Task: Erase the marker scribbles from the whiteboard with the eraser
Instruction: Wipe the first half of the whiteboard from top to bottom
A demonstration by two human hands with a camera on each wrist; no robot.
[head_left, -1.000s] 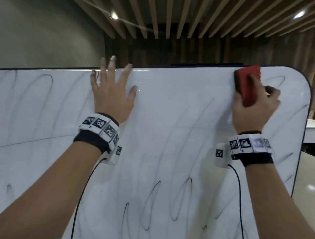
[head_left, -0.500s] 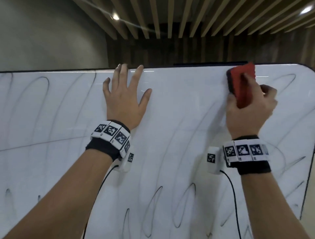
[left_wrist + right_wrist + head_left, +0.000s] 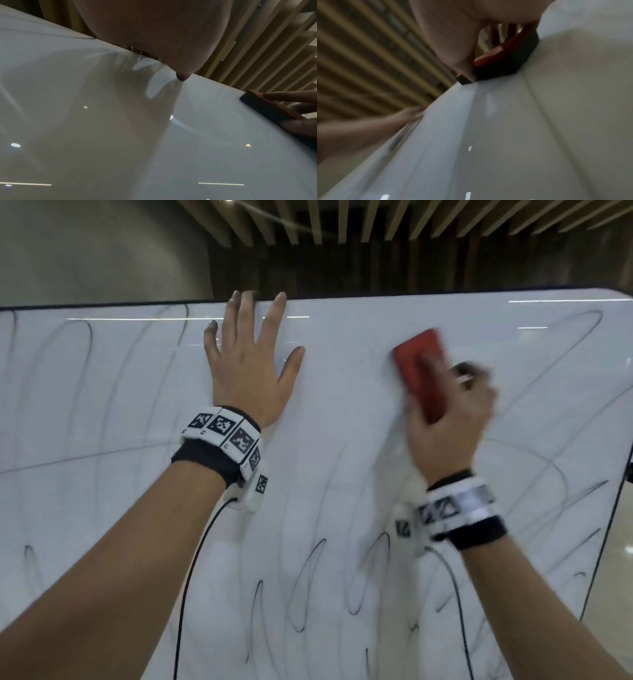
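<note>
A large whiteboard (image 3: 342,460) fills the head view, covered with thin black marker scribbles (image 3: 308,587) in loops and long curves. My right hand (image 3: 445,419) grips a red eraser (image 3: 419,371) with a dark felt pad and presses it flat on the board, right of centre and below the top edge. It is blurred by motion. The left wrist view shows the eraser (image 3: 267,108) at its right edge, and the eraser (image 3: 503,63) lies under my thumb in the right wrist view. My left hand (image 3: 246,361) lies flat on the board with fingers spread, fingertips at the top edge.
The board's black-rimmed top edge (image 3: 445,296) and rounded right edge (image 3: 609,525) are in view. Behind it stand a dark slatted wall (image 3: 376,258) and a slatted wooden ceiling. Cables hang from both wrist bands. A pale floor (image 3: 620,559) shows past the right edge.
My right hand has swept the eraser down and to the left from the board's top right corner. The left hand stays flat on the board. The view has shifted to the right.
</note>
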